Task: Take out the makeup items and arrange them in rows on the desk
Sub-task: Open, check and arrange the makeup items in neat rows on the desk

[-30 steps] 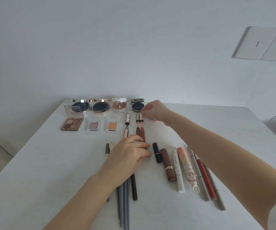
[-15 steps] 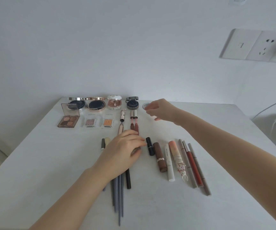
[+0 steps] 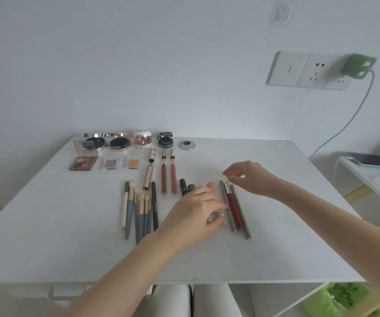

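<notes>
From the head view, makeup items are lying in rows on the white desk [image 3: 47,225]: open compacts [image 3: 118,143] along the far edge, brushes [image 3: 138,211] nearer. The left hand [image 3: 196,209] is resting over the lipsticks [image 3: 188,187], fingers curled around a pale tube [image 3: 218,216]. The right hand [image 3: 248,177] is hovering above the slim pencils [image 3: 236,209], fingers loosely apart, gripping nothing.

Counted: four open round compacts [image 3: 117,143], one eyeshadow palette [image 3: 83,163], two single eyeshadow pans [image 3: 111,164]. Two lip glosses [image 3: 164,177]; brushes [image 3: 138,213] overlap, count unclear
</notes>
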